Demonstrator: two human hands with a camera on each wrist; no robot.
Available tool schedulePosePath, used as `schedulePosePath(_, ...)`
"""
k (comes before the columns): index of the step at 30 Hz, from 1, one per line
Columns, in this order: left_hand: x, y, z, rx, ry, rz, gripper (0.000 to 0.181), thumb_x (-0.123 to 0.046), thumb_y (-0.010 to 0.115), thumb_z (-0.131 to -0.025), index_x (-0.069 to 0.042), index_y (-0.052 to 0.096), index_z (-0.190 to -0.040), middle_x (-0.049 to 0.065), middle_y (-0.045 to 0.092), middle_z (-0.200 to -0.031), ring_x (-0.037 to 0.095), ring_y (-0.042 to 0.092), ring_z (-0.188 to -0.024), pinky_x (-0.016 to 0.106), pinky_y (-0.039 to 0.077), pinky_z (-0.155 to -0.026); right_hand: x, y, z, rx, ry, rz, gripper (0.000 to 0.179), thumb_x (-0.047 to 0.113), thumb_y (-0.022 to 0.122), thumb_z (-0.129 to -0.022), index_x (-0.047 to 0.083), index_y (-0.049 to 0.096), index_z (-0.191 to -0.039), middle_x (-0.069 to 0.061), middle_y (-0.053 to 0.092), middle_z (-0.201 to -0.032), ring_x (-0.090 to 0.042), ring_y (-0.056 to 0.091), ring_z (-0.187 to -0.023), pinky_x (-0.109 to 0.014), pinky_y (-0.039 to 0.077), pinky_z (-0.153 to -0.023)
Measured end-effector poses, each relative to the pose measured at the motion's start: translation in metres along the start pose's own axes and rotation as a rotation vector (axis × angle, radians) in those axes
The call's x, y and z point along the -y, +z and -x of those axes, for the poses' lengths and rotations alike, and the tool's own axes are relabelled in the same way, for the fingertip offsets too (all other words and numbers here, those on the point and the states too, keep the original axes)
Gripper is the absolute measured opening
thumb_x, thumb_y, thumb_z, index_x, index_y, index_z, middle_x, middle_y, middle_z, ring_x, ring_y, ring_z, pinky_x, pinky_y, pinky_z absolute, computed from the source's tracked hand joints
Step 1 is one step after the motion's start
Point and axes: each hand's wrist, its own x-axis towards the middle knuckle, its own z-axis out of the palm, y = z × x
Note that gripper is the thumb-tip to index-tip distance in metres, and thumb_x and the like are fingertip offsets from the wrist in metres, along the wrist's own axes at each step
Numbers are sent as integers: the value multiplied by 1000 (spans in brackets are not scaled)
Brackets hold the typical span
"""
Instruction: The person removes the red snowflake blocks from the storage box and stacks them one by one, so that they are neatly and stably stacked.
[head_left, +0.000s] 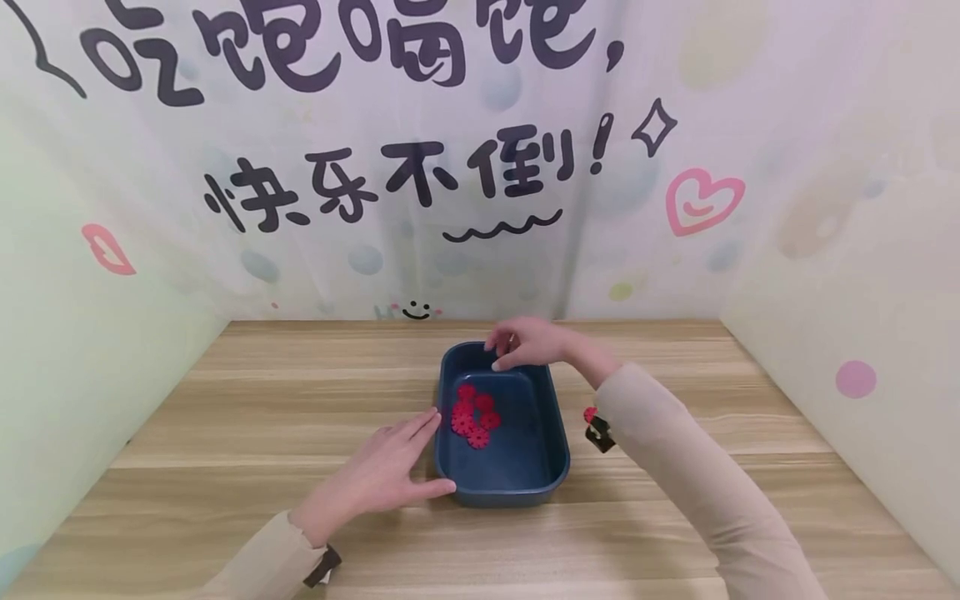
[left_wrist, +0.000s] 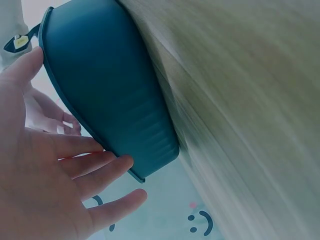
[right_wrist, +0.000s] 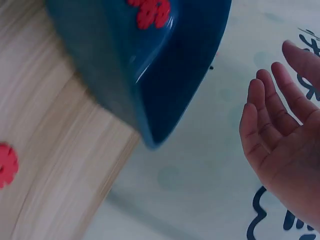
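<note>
Nearest you, your left hand (head_left: 377,473) lies open, straight fingers touching the side of the dark-blue rectangular tub (head_left: 525,446) without clasping it; light pressure there should steady it. Just right of those fingertips, red notched discs (head_left: 474,418) cluster on the tub floor. A loose red disc (head_left: 590,414) sits on the wood-grain table (head_left: 300,400), nearer you than your right hand (head_left: 529,341), which hovers over the tub's far end, relaxed, apparently empty. Any reach for that disc should clear the rim.
</note>
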Motion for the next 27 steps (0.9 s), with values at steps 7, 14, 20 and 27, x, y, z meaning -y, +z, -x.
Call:
schedulePosePath(7,0,0,1,-9,19,-20,91,-69,41,-76,0,35,-133,13,34,-136,29,39,-118,47,34,-90,13,23,-24,156,74,-62,30,15,69,-76,7,58,-102,-4,56,-85,-16,51,-79,-27,43,-68)
schedulePosePath(14,-1,-1,0,1,12,-14,90,-69,42,-75,0,36,-133,12,35,-136,28,38,-118,47,34,-90,8,47,-36,277,188,-109,34,16,72,-72,15,57,-103,-4,55,-93,-17,49,-85,-28,44,-71)
schedulePosePath(20,-1,0,0,10,-9,3,89,-67,45,-75,-1,36,-134,12,34,-137,28,37,-119,48,33,-91,-1,65,-42,343,235,-131,37,13,73,-70,18,57,-103,-1,55,-94,-18,49,-88,-28,45,-72)
schedulePosePath(27,-1,0,1,15,-14,3,89,-67,45,-76,-1,35,-134,11,33,-137,27,36,-120,48,33,-91,-6,79,-45,338,252,-130,36,4,70,-71,19,57,-102,1,52,-94,-18,47,-88,-29,45,-72)
